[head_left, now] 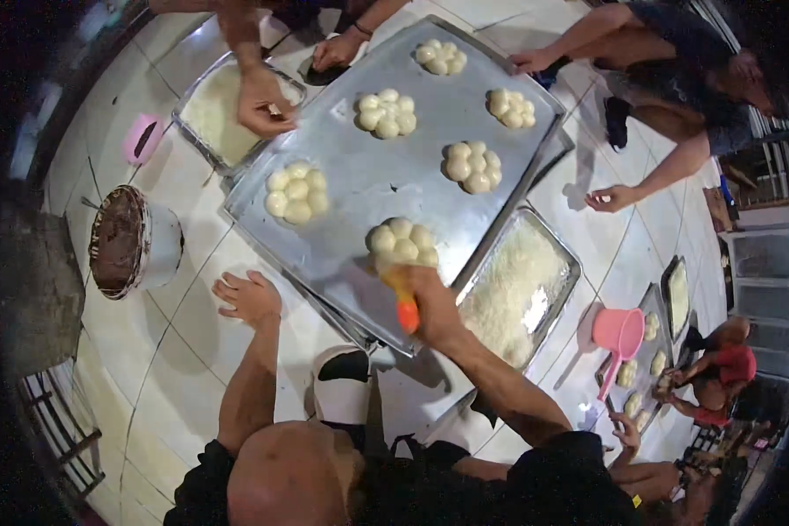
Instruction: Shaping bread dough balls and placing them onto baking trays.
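My right hand is closed around a brush with a yellow and orange handle. Its working end is at the nearest flower-shaped cluster of pale dough balls, partly hidden by the hand and blurred. That cluster sits on a large metal tray, along with several similar ones, such as the dough cluster at the left and another dough cluster at the right. My left hand rests on the tiled floor with its fingers spread, holding nothing, left of the tray's near corner.
A white bucket of brown paste stands at the left, near a pink container. Trays of pale shreds flank the big tray. Co-workers' hands are around it. A pink dipper is at the right.
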The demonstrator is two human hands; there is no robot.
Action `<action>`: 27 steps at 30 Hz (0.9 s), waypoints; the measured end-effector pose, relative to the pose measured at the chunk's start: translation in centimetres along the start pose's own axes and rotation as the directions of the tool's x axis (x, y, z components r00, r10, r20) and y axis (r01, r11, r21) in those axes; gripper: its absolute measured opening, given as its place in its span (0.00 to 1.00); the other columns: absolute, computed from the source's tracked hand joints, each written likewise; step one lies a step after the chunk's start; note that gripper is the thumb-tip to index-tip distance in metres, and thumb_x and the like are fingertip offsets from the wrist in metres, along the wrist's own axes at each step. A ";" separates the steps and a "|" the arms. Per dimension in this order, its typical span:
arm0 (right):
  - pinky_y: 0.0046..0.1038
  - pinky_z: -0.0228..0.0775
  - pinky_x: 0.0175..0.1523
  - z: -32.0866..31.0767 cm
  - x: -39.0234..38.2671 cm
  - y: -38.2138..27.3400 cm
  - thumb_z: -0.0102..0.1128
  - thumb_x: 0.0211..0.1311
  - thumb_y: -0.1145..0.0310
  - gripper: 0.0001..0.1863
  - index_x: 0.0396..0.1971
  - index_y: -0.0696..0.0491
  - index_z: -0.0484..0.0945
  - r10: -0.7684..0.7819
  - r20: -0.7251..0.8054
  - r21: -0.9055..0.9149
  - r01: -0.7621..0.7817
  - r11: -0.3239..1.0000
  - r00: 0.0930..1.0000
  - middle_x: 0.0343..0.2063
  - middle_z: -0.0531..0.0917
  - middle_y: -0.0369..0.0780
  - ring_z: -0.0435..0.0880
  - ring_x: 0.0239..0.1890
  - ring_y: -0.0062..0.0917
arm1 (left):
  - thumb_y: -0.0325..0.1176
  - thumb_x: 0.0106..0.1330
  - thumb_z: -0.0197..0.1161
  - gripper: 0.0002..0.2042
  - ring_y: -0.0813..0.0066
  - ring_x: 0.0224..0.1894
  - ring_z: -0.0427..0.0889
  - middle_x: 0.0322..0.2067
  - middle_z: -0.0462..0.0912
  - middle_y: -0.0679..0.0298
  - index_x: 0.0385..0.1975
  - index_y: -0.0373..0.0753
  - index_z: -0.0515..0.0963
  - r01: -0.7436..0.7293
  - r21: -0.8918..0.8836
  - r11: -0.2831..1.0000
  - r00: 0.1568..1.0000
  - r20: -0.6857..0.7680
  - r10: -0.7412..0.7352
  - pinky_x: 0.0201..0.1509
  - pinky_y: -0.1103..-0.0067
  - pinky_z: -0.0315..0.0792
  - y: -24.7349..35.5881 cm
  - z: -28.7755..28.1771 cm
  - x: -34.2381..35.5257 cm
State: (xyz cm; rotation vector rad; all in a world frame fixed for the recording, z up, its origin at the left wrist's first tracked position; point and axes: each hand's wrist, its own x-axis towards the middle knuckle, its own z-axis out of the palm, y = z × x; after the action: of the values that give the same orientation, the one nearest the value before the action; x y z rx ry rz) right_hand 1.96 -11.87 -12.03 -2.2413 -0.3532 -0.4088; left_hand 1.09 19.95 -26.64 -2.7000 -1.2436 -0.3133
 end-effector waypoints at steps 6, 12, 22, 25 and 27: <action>0.26 0.74 0.42 -11.4 2.0 8.7 0.50 0.68 0.72 0.16 0.52 0.59 0.61 0.324 -0.414 0.155 -0.285 0.946 0.851 0.39 0.74 0.45 0.79 0.37 0.29 | 0.46 0.66 0.54 0.24 0.59 0.58 0.69 0.55 0.68 0.52 0.55 0.37 0.66 -0.147 0.015 0.989 0.964 -0.222 0.147 0.51 0.52 0.67 0.3 2.5 0.6; 0.26 0.74 0.42 -33.2 -1.2 7.8 0.52 0.63 0.76 0.13 0.47 0.61 0.68 0.455 0.026 -0.358 -0.417 0.835 0.890 0.39 0.78 0.46 0.80 0.37 0.30 | 0.44 0.65 0.58 0.23 0.59 0.48 0.78 0.53 0.74 0.50 0.52 0.33 0.72 -0.354 -0.093 0.931 0.930 -0.143 0.339 0.46 0.69 0.73 -8.8 7.2 4.7; 0.28 0.72 0.38 -39.5 -20.5 17.0 0.58 0.57 0.59 0.17 0.40 0.58 0.77 0.626 -0.613 -0.130 -0.843 0.521 0.482 0.30 0.81 0.43 0.80 0.31 0.30 | 0.36 0.70 0.56 0.16 0.75 0.41 0.77 0.45 0.77 0.64 0.52 0.35 0.72 0.483 -0.870 -0.100 0.657 0.285 0.698 0.44 0.83 0.72 -6.9 -14.0 7.4; 0.32 0.70 0.38 -37.2 -17.5 17.5 0.53 0.58 0.62 0.15 0.40 0.58 0.75 0.188 -0.765 -0.383 -0.670 0.637 0.616 0.34 0.79 0.44 0.77 0.33 0.33 | 0.41 0.70 0.55 0.18 0.74 0.44 0.78 0.50 0.76 0.60 0.52 0.36 0.72 0.171 -0.977 0.124 0.693 0.209 0.690 0.50 0.78 0.71 -1.9 -28.2 4.6; 0.34 0.69 0.39 -37.4 -16.9 16.4 0.51 0.59 0.64 0.14 0.40 0.58 0.74 -0.151 -0.784 -0.558 -0.577 0.596 0.602 0.37 0.77 0.45 0.75 0.34 0.35 | 0.33 0.69 0.52 0.16 0.72 0.43 0.77 0.50 0.76 0.59 0.53 0.32 0.71 -0.005 -0.988 0.152 0.573 0.121 0.810 0.52 0.78 0.70 0.8 -37.0 3.1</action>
State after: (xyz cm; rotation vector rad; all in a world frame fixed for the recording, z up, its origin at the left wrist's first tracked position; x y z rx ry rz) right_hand -13.69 -52.85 -6.81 -2.5512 0.7829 -1.5818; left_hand -0.96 13.49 9.85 -4.3771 0.1441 0.1496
